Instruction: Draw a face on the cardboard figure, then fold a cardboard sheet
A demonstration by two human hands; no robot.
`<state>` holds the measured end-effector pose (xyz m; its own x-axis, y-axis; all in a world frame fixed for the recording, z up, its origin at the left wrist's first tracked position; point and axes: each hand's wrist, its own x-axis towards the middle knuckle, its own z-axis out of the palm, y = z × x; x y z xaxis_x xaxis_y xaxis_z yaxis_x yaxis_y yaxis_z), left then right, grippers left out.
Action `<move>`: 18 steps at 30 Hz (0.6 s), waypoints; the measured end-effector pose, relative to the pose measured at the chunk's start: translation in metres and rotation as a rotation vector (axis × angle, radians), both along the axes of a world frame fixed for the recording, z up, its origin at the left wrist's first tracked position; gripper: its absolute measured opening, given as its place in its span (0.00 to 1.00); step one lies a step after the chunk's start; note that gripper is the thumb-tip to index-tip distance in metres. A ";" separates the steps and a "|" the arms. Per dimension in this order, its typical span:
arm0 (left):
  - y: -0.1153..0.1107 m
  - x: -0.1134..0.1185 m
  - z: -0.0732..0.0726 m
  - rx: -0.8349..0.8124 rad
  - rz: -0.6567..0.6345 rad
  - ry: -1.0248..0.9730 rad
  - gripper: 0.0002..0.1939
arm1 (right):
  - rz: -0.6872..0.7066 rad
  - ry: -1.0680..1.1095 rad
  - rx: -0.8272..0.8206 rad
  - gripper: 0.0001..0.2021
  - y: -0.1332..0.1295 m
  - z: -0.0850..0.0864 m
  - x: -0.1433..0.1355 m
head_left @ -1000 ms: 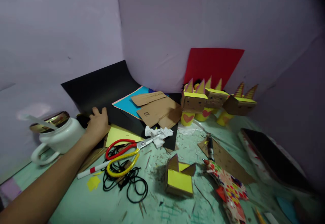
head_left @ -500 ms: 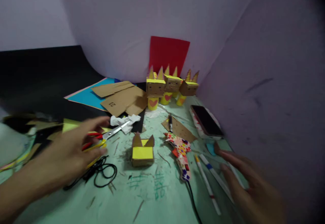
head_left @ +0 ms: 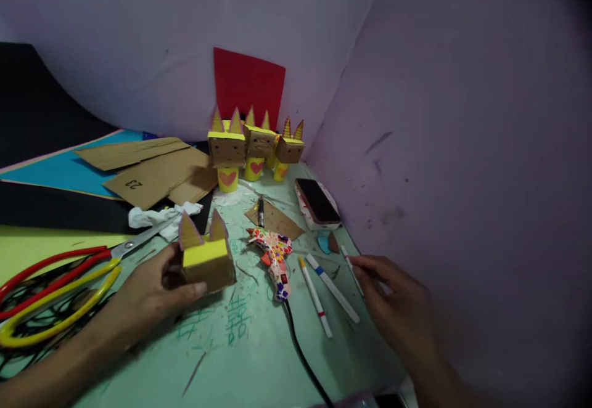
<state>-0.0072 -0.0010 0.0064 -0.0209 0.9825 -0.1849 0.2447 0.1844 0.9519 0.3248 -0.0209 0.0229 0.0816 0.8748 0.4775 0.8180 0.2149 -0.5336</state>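
Yellow-topped, eared cardboard box (head_left: pixel 210 267) newly clamped in left hand (head_left: pixel 150 288) (brown cardboard sheet (head_left: pixel 148 177) reads "23"); right hand (head_left: pixel 398 303), grip unclear, by white marker (head_left: pixel 352 272).

The light is dim and a bit purple. Soft shadows lie on the pale green bench (head_left: pixel 194 371). The top right corner is black. Things look a little fuzzy, and things near the sides look stretched.
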 end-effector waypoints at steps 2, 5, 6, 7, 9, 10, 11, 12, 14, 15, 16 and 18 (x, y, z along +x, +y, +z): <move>0.002 0.004 0.000 -0.058 0.031 -0.221 0.33 | 0.042 -0.041 -0.048 0.09 -0.002 -0.003 0.002; 0.006 0.007 -0.008 -0.063 0.069 -0.332 0.33 | 0.057 -0.107 -0.128 0.11 -0.005 -0.008 0.007; 0.007 0.008 -0.011 -0.054 0.077 -0.347 0.33 | 0.046 -0.122 -0.155 0.12 -0.006 -0.009 0.009; 0.007 0.007 -0.014 -0.044 0.080 -0.363 0.32 | 0.030 -0.135 -0.185 0.12 -0.007 -0.010 0.012; 0.007 0.006 -0.020 -0.031 0.085 -0.377 0.33 | -0.004 -0.150 -0.242 0.12 -0.009 -0.010 0.016; 0.006 0.006 -0.022 -0.029 0.098 -0.374 0.33 | -0.010 -0.150 -0.260 0.12 -0.009 -0.010 0.018; 0.006 0.005 -0.023 -0.029 0.113 -0.368 0.34 | -0.004 -0.147 -0.264 0.11 -0.009 -0.009 0.019; 0.005 0.004 -0.025 -0.026 0.126 -0.361 0.34 | 0.007 -0.142 -0.251 0.11 -0.007 -0.007 0.019; 0.005 0.003 -0.028 -0.013 0.135 -0.354 0.34 | 0.042 -0.123 -0.174 0.10 0.000 -0.003 0.018; 0.005 0.003 -0.030 0.000 0.137 -0.352 0.33 | 0.063 -0.114 -0.123 0.09 0.006 0.000 0.015; 0.005 0.003 -0.031 0.013 0.139 -0.347 0.33 | 0.085 -0.111 -0.073 0.09 0.013 0.003 0.011; 0.005 0.004 -0.032 0.034 0.146 -0.334 0.33 | 0.135 -0.148 0.011 0.09 0.034 0.010 0.000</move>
